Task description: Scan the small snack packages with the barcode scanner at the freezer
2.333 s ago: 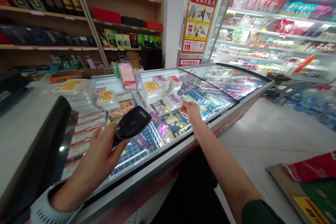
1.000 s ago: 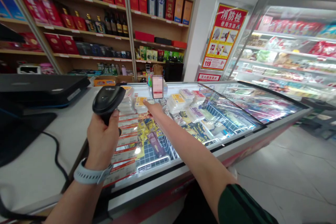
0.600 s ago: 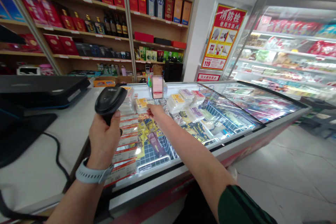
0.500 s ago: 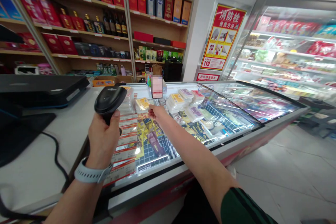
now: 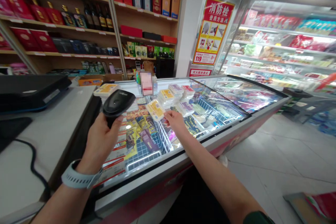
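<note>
My left hand (image 5: 103,138), with a grey watch band on the wrist, is wrapped around the handle of a black barcode scanner (image 5: 118,103). The scanner is held above the left end of a glass-topped chest freezer (image 5: 223,136). Between the fingertips of my right hand (image 5: 174,120) is the edge of a flat clear plastic pack with a yellow label (image 5: 155,109), tilted above the glass. Just behind it stands a stack of similar yellow-label packs (image 5: 166,97). Purple-label packs (image 5: 186,107) and red-label packs (image 5: 188,91) sit beside that stack.
At left is a white counter (image 5: 65,112) with a black device (image 5: 31,87) and a cable (image 5: 33,157). More yellow-label packs (image 5: 106,90) lie behind the scanner. An upright blurred panel (image 5: 147,83) stands at the freezer's back edge. Shelves of boxes and bottles line the wall.
My right hand has lifted the yellow-label pack and brought it right and nearer. My left hand keeps the scanner, now turned more towards the packs. The whole view has shifted to the right.
</note>
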`<state>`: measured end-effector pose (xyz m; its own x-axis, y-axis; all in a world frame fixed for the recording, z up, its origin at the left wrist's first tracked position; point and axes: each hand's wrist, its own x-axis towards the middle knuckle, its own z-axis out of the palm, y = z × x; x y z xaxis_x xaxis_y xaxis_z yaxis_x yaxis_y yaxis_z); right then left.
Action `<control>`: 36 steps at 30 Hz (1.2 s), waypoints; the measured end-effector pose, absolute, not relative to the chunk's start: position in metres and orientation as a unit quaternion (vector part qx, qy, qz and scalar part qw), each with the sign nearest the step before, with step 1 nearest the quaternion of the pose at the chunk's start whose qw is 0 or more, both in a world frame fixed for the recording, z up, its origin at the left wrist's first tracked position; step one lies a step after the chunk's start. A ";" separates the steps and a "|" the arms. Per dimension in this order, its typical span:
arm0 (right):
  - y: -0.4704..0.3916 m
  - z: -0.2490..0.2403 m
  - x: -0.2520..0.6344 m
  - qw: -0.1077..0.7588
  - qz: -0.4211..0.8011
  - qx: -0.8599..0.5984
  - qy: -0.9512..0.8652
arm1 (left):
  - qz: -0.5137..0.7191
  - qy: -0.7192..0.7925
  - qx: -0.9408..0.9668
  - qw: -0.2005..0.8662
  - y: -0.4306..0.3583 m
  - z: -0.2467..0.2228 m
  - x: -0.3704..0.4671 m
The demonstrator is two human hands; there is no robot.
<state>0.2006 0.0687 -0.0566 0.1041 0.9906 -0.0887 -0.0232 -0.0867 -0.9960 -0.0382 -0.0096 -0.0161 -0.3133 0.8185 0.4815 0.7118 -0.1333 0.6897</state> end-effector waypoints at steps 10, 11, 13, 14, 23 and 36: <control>0.030 -0.088 0.257 0.571 0.307 -0.573 -0.501 | 0.306 0.529 0.789 0.066 -0.029 -0.031 0.011; 0.030 -0.090 0.258 0.572 0.302 -0.572 -0.504 | 0.301 0.526 0.793 0.061 -0.030 -0.032 0.012; 0.029 -0.093 0.258 0.574 0.294 -0.570 -0.509 | 0.299 0.523 0.796 0.052 -0.030 -0.033 0.013; 0.029 -0.094 0.258 0.576 0.288 -0.569 -0.511 | 0.301 0.522 0.797 0.048 -0.030 -0.033 0.012; 0.023 -0.092 0.256 0.586 0.260 -0.560 -0.525 | 0.293 0.497 0.817 0.008 -0.028 -0.036 0.006; 0.021 -0.089 0.256 0.591 0.255 -0.556 -0.526 | 0.292 0.487 0.823 -0.004 -0.026 -0.039 0.008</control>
